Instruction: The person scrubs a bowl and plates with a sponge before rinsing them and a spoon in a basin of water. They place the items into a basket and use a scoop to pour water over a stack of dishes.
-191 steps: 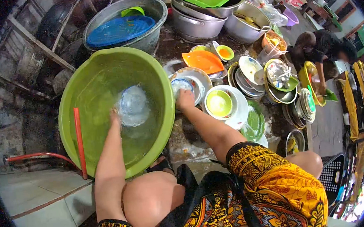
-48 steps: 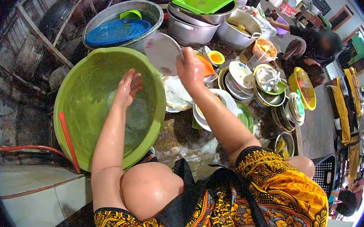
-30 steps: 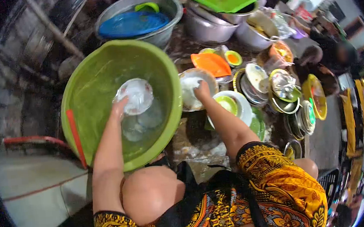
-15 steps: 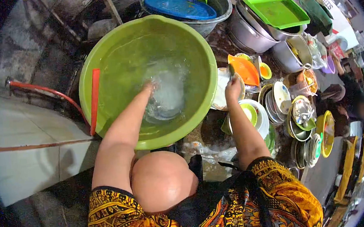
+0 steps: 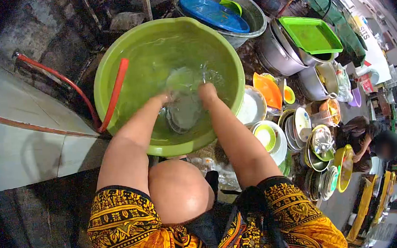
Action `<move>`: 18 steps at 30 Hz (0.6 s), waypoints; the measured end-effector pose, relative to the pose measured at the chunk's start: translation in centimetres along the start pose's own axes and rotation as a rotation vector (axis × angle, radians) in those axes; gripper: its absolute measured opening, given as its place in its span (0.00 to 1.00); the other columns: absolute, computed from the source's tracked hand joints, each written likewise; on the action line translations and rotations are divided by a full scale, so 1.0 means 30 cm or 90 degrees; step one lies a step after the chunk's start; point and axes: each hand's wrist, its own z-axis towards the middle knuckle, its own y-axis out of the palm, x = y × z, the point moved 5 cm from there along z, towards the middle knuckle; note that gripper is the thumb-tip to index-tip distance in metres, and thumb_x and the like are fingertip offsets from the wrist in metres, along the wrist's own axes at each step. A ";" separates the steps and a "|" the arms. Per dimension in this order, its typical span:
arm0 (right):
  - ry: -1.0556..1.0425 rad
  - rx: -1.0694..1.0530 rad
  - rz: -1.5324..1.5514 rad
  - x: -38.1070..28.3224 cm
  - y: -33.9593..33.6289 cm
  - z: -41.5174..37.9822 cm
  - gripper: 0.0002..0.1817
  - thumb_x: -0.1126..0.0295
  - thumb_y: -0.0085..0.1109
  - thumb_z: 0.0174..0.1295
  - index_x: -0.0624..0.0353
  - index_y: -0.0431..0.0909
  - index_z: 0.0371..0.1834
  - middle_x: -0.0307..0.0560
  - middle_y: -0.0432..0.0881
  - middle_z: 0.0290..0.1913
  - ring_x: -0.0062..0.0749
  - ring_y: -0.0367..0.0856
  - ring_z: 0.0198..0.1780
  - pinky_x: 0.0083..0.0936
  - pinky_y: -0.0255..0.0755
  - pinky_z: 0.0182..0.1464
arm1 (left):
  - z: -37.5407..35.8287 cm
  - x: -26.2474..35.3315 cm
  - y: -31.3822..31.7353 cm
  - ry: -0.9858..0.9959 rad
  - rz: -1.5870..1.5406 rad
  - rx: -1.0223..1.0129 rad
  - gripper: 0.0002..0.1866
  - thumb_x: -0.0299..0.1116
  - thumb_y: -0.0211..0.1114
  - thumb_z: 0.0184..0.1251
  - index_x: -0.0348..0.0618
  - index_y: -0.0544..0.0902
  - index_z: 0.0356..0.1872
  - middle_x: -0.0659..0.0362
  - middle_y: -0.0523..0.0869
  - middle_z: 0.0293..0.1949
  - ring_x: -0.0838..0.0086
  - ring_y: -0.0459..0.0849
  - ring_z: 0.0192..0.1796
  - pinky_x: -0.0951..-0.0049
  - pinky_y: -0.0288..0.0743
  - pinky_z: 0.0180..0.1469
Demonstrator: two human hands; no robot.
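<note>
Olive-green plastic forms the wide, round washtub (image 5: pixel 182 148) in front of the person, its smooth rim curving around cloudy, rippling water. Near the middle of the tub, a pale dish (image 5: pixel 184 110) lies under the surface between the two hands. It looks rounded, its outline blurred by the water; its visible shape runs longer from the near side toward the far side, but which way its face points cannot be made out.

The left hand (image 5: pixel 165 97) is dipped in at the dish's left, the right hand (image 5: pixel 207 93) at its right, with small splashes at the fingers. Water hides the fingers of both, so whether either grips the dish or is open cannot be told.

Red and flexible, a hose (image 5: pixel 66 82) bends over the tub's left rim, its end pointing away from the person. Just beside the right rim sits a white plate (image 5: pixel 250 106) with a patterned edge, near an orange leaf-shaped dish (image 5: pixel 267 91). Nearer, a glossy lime bowl (image 5: pixel 265 137) rests on white plates (image 5: pixel 280 146). Farther off stand dull metal pots (image 5: pixel 277 51).
</note>
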 end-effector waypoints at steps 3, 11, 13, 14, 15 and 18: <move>-0.097 -0.033 -0.351 -0.018 0.070 0.031 0.09 0.67 0.51 0.54 0.51 0.81 0.34 0.42 0.82 0.34 0.34 0.81 0.36 0.30 0.74 0.30 | -0.021 0.012 0.027 0.015 0.031 -0.039 0.32 0.31 0.61 0.48 0.47 0.65 0.59 0.52 0.70 0.56 0.65 0.70 0.55 0.66 0.64 0.57; 0.125 -0.094 0.050 0.015 0.034 -0.023 0.12 0.64 0.49 0.56 0.55 0.80 0.37 0.44 0.82 0.37 0.39 0.80 0.39 0.33 0.74 0.39 | -0.072 0.006 -0.077 0.025 -0.006 -0.078 0.35 0.30 0.61 0.47 0.49 0.62 0.62 0.52 0.67 0.60 0.63 0.68 0.58 0.64 0.62 0.60; 0.147 -0.101 0.087 0.034 0.038 -0.019 0.13 0.63 0.48 0.57 0.56 0.79 0.40 0.45 0.81 0.39 0.39 0.79 0.41 0.33 0.74 0.41 | -0.087 0.008 -0.124 0.030 -0.056 -0.087 0.36 0.30 0.61 0.47 0.50 0.61 0.63 0.52 0.66 0.61 0.63 0.67 0.59 0.64 0.61 0.60; 0.152 -0.106 0.102 0.043 0.044 -0.019 0.14 0.62 0.48 0.57 0.57 0.78 0.41 0.45 0.81 0.40 0.38 0.79 0.41 0.33 0.73 0.41 | -0.097 0.013 -0.143 0.042 -0.086 -0.079 0.37 0.30 0.61 0.47 0.50 0.61 0.63 0.52 0.66 0.61 0.63 0.67 0.60 0.64 0.61 0.61; 0.156 -0.108 0.121 0.050 0.049 -0.017 0.15 0.62 0.47 0.58 0.58 0.77 0.42 0.45 0.80 0.41 0.38 0.78 0.42 0.33 0.73 0.42 | -0.096 0.013 -0.165 0.084 -0.122 -0.056 0.40 0.33 0.63 0.45 0.52 0.58 0.65 0.56 0.63 0.63 0.63 0.65 0.62 0.60 0.57 0.63; 0.159 -0.097 0.205 0.055 0.054 -0.010 0.18 0.60 0.46 0.60 0.60 0.75 0.46 0.46 0.79 0.43 0.37 0.77 0.44 0.33 0.72 0.44 | -0.020 -0.046 -0.162 0.137 -0.412 -0.071 0.36 0.35 0.64 0.48 0.49 0.63 0.62 0.54 0.72 0.57 0.63 0.69 0.59 0.61 0.59 0.62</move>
